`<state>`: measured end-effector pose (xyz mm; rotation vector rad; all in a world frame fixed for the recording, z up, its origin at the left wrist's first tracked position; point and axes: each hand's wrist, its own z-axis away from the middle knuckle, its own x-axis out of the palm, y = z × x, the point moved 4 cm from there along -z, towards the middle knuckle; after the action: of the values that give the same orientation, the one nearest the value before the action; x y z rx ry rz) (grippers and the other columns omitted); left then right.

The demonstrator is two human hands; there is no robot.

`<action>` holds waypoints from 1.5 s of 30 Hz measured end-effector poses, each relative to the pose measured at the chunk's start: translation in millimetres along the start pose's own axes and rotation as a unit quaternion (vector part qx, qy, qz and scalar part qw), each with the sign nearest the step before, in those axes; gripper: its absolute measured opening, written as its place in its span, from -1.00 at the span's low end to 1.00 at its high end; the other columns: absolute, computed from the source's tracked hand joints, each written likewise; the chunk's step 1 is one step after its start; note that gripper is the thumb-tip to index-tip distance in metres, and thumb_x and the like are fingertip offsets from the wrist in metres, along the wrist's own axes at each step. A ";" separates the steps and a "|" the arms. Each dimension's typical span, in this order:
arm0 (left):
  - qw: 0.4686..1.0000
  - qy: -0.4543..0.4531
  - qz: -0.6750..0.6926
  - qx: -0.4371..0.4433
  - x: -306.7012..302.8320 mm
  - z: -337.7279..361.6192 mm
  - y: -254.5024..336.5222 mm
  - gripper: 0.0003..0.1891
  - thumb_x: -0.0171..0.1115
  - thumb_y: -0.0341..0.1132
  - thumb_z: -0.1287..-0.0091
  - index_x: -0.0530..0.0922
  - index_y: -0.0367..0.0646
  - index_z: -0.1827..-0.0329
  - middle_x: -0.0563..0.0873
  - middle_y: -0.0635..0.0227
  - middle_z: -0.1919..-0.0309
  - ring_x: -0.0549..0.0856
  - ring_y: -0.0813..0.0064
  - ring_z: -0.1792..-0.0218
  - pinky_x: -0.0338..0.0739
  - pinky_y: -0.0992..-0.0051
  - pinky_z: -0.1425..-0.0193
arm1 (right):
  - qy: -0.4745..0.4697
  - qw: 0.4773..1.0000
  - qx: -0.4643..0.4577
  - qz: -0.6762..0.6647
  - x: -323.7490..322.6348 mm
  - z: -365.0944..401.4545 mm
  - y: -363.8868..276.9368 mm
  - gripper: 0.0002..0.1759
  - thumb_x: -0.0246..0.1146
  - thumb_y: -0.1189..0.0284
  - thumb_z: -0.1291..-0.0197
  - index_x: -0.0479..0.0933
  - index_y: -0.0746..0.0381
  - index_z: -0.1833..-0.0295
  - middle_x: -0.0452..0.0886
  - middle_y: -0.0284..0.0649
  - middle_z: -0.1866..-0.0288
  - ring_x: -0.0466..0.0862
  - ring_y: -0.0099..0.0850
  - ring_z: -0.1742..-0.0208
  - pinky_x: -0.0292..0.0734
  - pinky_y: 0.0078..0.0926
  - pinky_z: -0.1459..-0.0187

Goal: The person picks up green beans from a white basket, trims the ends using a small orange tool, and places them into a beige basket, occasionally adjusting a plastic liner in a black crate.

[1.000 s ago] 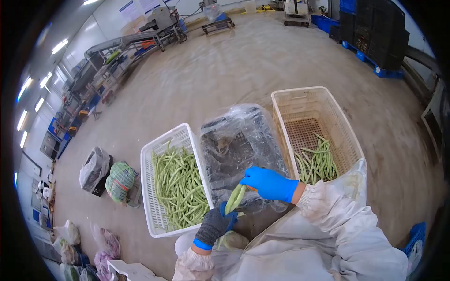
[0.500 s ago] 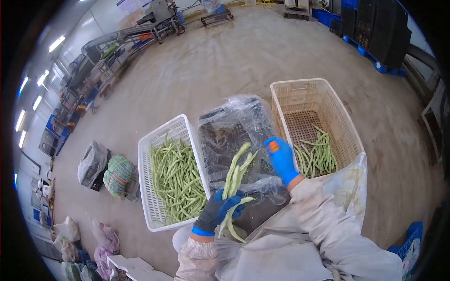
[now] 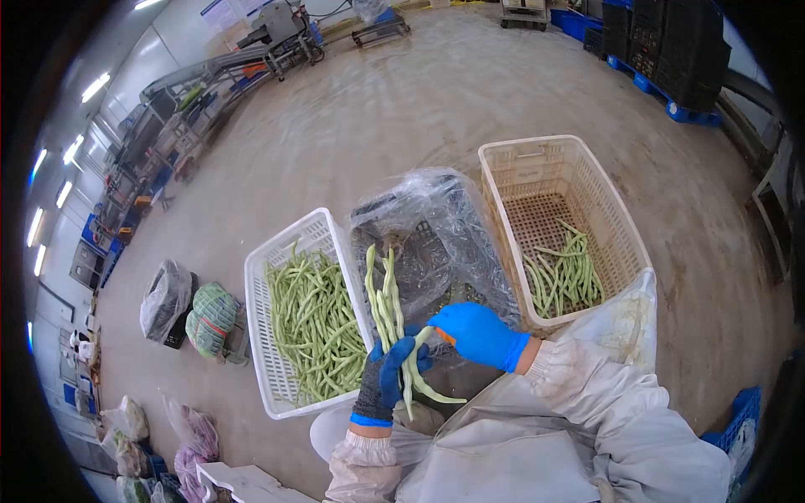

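My left hand, in a dark grey and blue glove, is closed round several long green beans that stick out above and below the fist. My right hand, in a blue glove, is closed on a small orange object, mostly hidden by the fingers. Its orange end touches or nearly touches one curved bean at the left hand. Behind both hands lies a black crate lined with clear plastic. A white basket full of green beans stands at left, and a beige basket with fewer beans at right.
A wrapped green bundle and a plastic-covered black box sit on the floor at left. Bagged produce lies at lower left. Black crates are stacked on a blue pallet at upper right; a blue basket is at lower right.
My right hand has moved down and left, from beside the beige basket to the beans in my left hand. The held beans now point more upright.
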<state>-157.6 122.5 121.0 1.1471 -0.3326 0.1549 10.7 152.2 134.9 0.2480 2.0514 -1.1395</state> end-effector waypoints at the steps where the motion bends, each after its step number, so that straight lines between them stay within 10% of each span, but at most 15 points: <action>1: 1.000 0.002 0.001 0.000 -1.3 -0.2 -0.9 -0.55 0.14 -0.25 -0.28 0.40 -0.38 -0.14 0.60 0.18 0.24 0.63 0.40 0.27 0.62 0.37 0.10 | -0.020 0.996 -0.016 0.083 0.9 -1.0 -3.3 -0.71 0.17 0.48 -0.06 0.53 0.24 0.05 0.58 -0.08 0.22 0.59 -0.11 0.16 0.49 -0.24 0.11; 6: 1.000 -0.015 0.006 -0.025 1.0 0.7 -4.4 -0.52 0.15 -0.21 -0.27 0.40 -0.36 -0.15 0.59 0.24 0.25 0.61 0.43 0.31 0.60 0.43 0.16 | -0.008 0.992 -0.017 0.124 11.3 -2.3 28.4 -0.71 0.18 0.49 -0.07 0.52 0.26 0.04 0.59 -0.06 0.20 0.61 -0.18 0.17 0.50 -0.29 0.13; 8: 0.998 -0.035 0.047 -0.023 -1.3 -1.9 -6.8 -0.51 0.16 -0.20 -0.27 0.40 -0.35 -0.16 0.58 0.28 0.28 0.60 0.45 0.33 0.59 0.43 0.15 | 0.135 0.891 0.279 -0.332 6.0 -1.9 98.4 -0.69 0.19 0.47 -0.11 0.51 0.29 0.00 0.60 -0.01 0.13 0.62 -0.18 0.12 0.49 -0.31 0.08; 13: 0.987 0.021 0.148 0.057 -15.4 -7.3 2.7 -0.51 0.12 -0.18 -0.31 0.39 -0.30 -0.22 0.56 0.35 0.28 0.58 0.48 0.32 0.55 0.49 0.18 | 0.105 0.972 0.162 -0.132 1.4 15.1 59.7 -0.66 0.14 0.41 -0.19 0.49 0.29 -0.08 0.60 0.03 0.08 0.60 -0.12 0.04 0.48 -0.28 0.04; 18: 0.979 0.091 0.121 0.137 -28.0 -15.5 11.7 -0.55 0.12 -0.19 -0.34 0.40 -0.26 -0.22 0.56 0.36 0.25 0.58 0.52 0.31 0.56 0.50 0.13 | -0.170 0.965 0.080 -0.181 11.6 24.1 1.4 -0.67 0.08 0.40 -0.27 0.48 0.22 -0.12 0.59 -0.01 0.06 0.59 -0.12 0.04 0.47 -0.30 0.00; 28: 0.957 0.165 0.061 0.229 -22.5 -9.0 24.5 -0.61 0.14 -0.28 -0.33 0.38 -0.27 -0.16 0.59 0.19 0.07 0.62 0.45 0.18 0.63 0.44 0.16 | -0.152 0.987 0.043 -0.031 17.5 22.8 -12.8 -0.80 0.09 0.41 -0.21 0.52 0.26 0.11 0.58 -0.02 0.22 0.58 0.02 0.20 0.49 -0.16 0.24; 31: 0.950 0.183 0.074 0.242 -23.2 -8.6 23.2 -0.59 0.15 -0.27 -0.33 0.38 -0.25 -0.18 0.57 0.23 0.10 0.61 0.44 0.17 0.62 0.41 0.12 | -0.101 0.992 0.022 0.078 28.4 24.5 -4.9 -0.79 0.11 0.40 -0.20 0.53 0.26 0.11 0.58 0.02 0.29 0.57 0.03 0.30 0.48 -0.19 0.31; 34: 0.942 0.171 0.160 0.241 -31.8 -15.2 10.8 -0.56 0.16 -0.24 -0.33 0.36 -0.23 -0.22 0.55 0.29 0.12 0.61 0.42 0.17 0.61 0.37 0.08 | 0.027 0.987 0.121 -0.103 26.1 18.9 12.1 -0.84 0.11 0.42 -0.17 0.49 0.29 0.24 0.61 0.00 0.22 0.58 0.03 0.38 0.48 -0.15 0.38; 36: 0.927 0.173 0.242 0.228 -29.8 -17.9 3.6 -0.57 0.17 -0.19 -0.33 0.39 -0.19 -0.18 0.55 0.34 0.18 0.62 0.38 0.17 0.60 0.35 0.07 | 0.080 0.828 0.296 -0.470 37.1 17.5 29.3 -0.87 0.11 0.42 -0.19 0.51 0.25 0.24 0.62 -0.03 0.28 0.59 -0.01 0.42 0.47 -0.17 0.40; 39: 0.917 0.204 0.234 0.252 -22.8 -21.8 -0.9 -0.60 0.18 -0.17 -0.32 0.42 -0.19 -0.13 0.56 0.36 0.21 0.62 0.36 0.19 0.59 0.36 0.05 | 0.174 0.949 0.208 -0.159 29.0 16.6 35.1 -0.87 0.10 0.48 -0.17 0.52 0.23 0.20 0.61 -0.05 0.32 0.60 -0.12 0.46 0.48 -0.22 0.39; 41: 0.917 0.202 0.222 0.263 -31.1 -27.2 -3.7 -0.61 0.18 -0.15 -0.32 0.42 -0.21 -0.08 0.55 0.38 0.23 0.60 0.38 0.17 0.56 0.37 -0.02 | 0.248 0.911 0.236 -0.231 42.7 21.9 88.8 -0.86 0.13 0.49 -0.14 0.57 0.26 0.23 0.56 -0.32 0.45 0.52 -0.47 0.47 0.45 -0.49 0.41; 43: 0.880 0.249 0.255 0.315 -51.3 -23.4 21.3 -0.61 0.16 -0.17 -0.34 0.41 -0.22 -0.10 0.54 0.34 0.27 0.57 0.46 0.21 0.53 0.39 -0.03 | 0.302 0.780 0.365 -0.409 9.0 38.5 130.4 -0.83 0.11 0.51 -0.15 0.57 0.29 0.18 0.59 -0.25 0.41 0.56 -0.43 0.40 0.49 -0.44 0.33; 45: 0.875 0.242 0.277 0.315 -55.4 -15.6 34.7 -0.66 0.12 -0.08 -0.36 0.44 -0.16 0.01 0.56 0.37 0.27 0.57 0.44 0.18 0.51 0.42 -0.05 | 0.274 0.851 0.333 -0.300 -7.5 37.4 130.2 -0.77 0.14 0.51 -0.14 0.54 0.29 0.08 0.59 -0.13 0.25 0.57 -0.27 0.22 0.47 -0.35 0.14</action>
<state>-217.0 153.5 126.7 1.5751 -0.1509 1.1080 100.2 199.8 44.6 0.2975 2.1882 -2.4060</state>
